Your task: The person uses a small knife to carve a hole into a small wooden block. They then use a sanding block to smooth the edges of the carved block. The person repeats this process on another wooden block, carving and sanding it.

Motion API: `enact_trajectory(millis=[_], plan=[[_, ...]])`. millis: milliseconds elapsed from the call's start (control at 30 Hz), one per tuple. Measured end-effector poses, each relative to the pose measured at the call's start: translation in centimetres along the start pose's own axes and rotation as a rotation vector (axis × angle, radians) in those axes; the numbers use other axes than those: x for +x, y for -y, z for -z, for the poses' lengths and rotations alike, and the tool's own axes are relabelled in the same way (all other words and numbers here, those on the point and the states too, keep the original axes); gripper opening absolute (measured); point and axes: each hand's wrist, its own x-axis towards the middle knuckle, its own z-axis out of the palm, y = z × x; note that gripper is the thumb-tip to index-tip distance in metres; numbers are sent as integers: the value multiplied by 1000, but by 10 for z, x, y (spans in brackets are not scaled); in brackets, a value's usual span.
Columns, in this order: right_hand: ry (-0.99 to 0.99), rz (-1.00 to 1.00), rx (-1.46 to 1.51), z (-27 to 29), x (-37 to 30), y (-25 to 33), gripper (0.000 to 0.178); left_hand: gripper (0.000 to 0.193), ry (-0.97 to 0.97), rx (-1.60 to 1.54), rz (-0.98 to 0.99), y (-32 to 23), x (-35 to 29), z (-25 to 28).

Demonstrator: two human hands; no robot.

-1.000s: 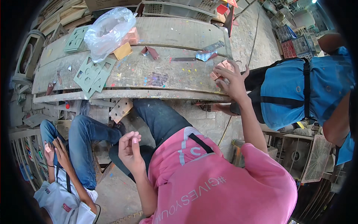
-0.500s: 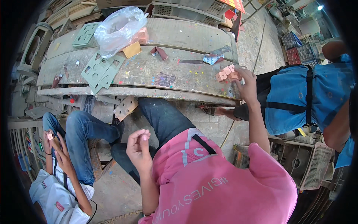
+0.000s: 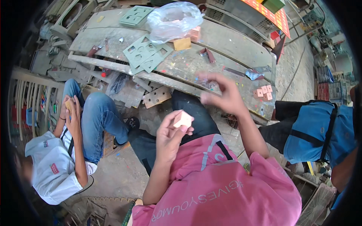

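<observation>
Small pale wooden block (image 3: 183, 119) sits near the centre of the frame, pinched between the thumb and fingertips of the left hand (image 3: 170, 136), which is raised in front of the pink shirt (image 3: 222, 188). It looks light, stiff and dry, with flat faces and square corners, so it should not slip; a pinch across two opposite faces, as now, seems the safest hold, and it looks unlikely to break if dropped. The right hand (image 3: 222, 96) is blurred just above and to the right of it, fingers loosely curled; whether it pinches anything I cannot tell. Behind the hands, the paint-flecked workbench (image 3: 226, 52) runs across the upper part of the frame. On it lie green cut-out plates (image 3: 145, 54) at upper left, a clear plastic bag (image 3: 173, 19) at top centre, and a few small pinkish square pieces (image 3: 263, 92) at right. At lower left another person in jeans holds a small piece in raised hands (image 3: 71, 111). At the right edge sits someone in a blue top (image 3: 320, 132).
</observation>
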Motion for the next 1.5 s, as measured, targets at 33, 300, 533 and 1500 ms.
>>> enact_trajectory(millis=[33,300,533,1500], plan=[[-87,-128,-49,-2,24,-23,49,43,-23,-10,-20,-5,-5,7],[-675,-129,-737,-60,171,-134,43,42,-179,81,-176,-14,-13,19],[-306,-255,521,-49,79,-6,36,54,-104,-50,-246,-27,-16,13],[205,634,-469,-12,-21,81,29,45,99,-58,-273,-24,-30,-28]])
